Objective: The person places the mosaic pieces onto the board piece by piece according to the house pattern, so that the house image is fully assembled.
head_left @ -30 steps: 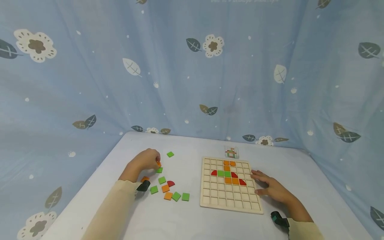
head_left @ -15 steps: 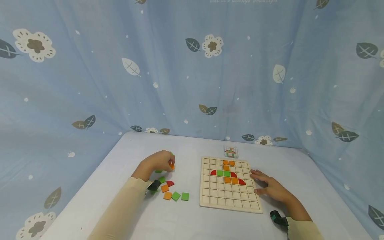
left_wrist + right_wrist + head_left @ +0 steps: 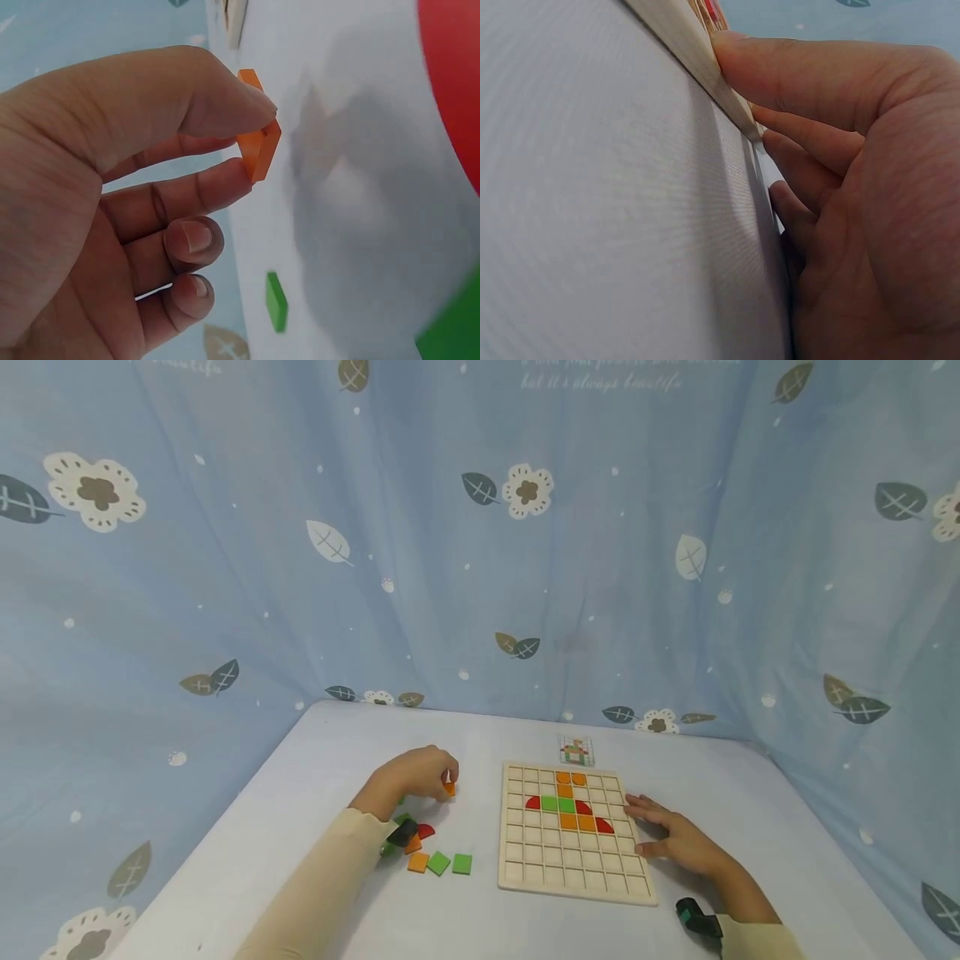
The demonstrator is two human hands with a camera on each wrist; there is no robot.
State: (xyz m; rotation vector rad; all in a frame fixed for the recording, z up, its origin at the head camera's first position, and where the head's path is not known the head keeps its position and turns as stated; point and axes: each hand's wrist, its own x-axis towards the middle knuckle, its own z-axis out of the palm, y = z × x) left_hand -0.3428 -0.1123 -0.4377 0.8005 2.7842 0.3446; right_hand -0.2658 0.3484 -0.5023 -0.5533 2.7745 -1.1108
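Note:
My left hand [image 3: 417, 772] pinches an orange square tile [image 3: 262, 150] between thumb and fingertips, low over the white table left of the board. The tile stands on edge in the grip, partly behind the thumb. A wooden grid board [image 3: 532, 855] lies flat, holding orange, green and red pieces around its upper middle. At its right edge rests my right hand [image 3: 678, 842], fingers extended, the thumb [image 3: 739, 64] touching the board's side in the right wrist view.
Loose tiles lie left of the board, among them a green square [image 3: 462, 864], an orange square [image 3: 418, 862] and a red quarter-round piece [image 3: 425, 832]; the left wrist covers some. A small pattern card [image 3: 576, 750] lies behind the board. A blue patterned curtain [image 3: 420, 610] hangs behind the table.
The left hand has moved right and slightly nearer with the orange tile, picked from among the loose pieces. My right hand stays at the board's edge. The head view has tilted slightly up.

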